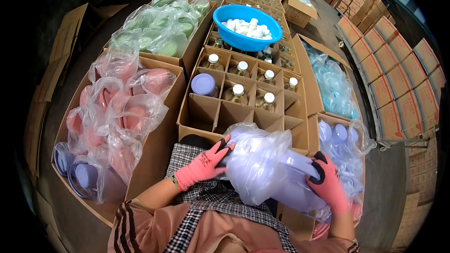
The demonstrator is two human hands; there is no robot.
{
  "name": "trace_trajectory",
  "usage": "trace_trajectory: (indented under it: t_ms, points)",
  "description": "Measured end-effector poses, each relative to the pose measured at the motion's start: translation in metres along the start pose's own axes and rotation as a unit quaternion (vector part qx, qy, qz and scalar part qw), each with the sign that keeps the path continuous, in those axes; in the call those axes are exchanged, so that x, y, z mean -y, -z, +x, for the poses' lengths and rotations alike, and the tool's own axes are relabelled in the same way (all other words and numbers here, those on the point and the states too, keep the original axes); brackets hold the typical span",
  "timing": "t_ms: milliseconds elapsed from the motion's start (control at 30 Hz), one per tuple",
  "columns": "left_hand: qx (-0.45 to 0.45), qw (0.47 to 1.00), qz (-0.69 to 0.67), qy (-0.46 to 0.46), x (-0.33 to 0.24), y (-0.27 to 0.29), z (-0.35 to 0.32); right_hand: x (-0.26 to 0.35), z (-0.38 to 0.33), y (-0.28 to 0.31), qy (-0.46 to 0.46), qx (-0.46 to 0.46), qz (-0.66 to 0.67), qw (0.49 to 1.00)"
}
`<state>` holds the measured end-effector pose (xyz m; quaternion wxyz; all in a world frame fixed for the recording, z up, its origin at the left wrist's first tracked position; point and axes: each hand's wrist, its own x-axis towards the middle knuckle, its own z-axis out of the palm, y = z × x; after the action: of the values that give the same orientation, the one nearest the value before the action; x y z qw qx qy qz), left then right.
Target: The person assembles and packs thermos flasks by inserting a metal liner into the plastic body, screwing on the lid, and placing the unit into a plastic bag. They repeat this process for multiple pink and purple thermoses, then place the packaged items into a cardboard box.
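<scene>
My right hand (330, 182), in a pink glove with black fingertips, is closed round the handle of a light purple plastic jug (295, 192). A crumpled clear plastic bag (255, 168) wraps much of the jug, which lies tilted in front of my apron. At the bag's left edge, my left hand (204, 163), gloved alike, grips the film with thumb and fingers. Just beyond stands a divided carton (199, 124) holding glass bottles (236, 94) with white caps and one purple lidded jug (204, 85). Some front compartments show bare cardboard.
Left are cartons of bagged pink jugs (133, 115) and green ones (171, 28); right, bagged blue pieces (330, 82) and purple jugs (340, 133). A blue basin (248, 42) of white caps rests on the farther cartons. Stacked boxes (393, 84) stand on a cart at right.
</scene>
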<state>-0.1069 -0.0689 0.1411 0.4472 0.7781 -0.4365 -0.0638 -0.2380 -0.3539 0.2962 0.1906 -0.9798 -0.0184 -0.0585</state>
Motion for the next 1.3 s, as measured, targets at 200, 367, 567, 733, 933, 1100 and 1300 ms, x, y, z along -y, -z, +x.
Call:
trace_trajectory:
  t_ms: [200, 367, 567, 733, 933, 1100, 1300]
  points:
    - [-0.220, 0.937, 0.269, 0.025, 0.047, 0.089, -0.017, -0.033, -0.043, -0.004, -0.174, -0.053, 0.087, 0.980]
    - [-0.268, 0.829, 0.490, 0.038, 0.014, 0.147, -0.050, -0.038, -0.081, 0.030, -0.292, -0.248, 0.295, 0.875]
    - [0.272, 0.936, -0.188, -0.118, -0.030, -0.022, -0.086, 0.036, -0.028, -0.021, -0.090, -0.278, 0.603, 0.743]
    - [0.363, 0.875, -0.315, 0.061, -0.017, -0.050, -0.087, 0.057, 0.000, -0.119, -0.083, -0.248, 0.460, 0.849]
    - [0.098, 0.877, -0.365, 0.296, -0.064, 0.033, -0.092, 0.043, -0.060, -0.211, -0.148, -0.024, 0.441, 0.885]
    - [-0.198, 0.878, -0.348, 0.263, -0.043, 0.016, -0.072, 0.047, -0.052, -0.230, -0.083, 0.242, 0.342, 0.904]
    - [-0.164, 0.962, -0.120, 0.182, -0.048, 0.010, -0.032, 0.032, -0.040, -0.184, -0.042, 0.336, 0.325, 0.883]
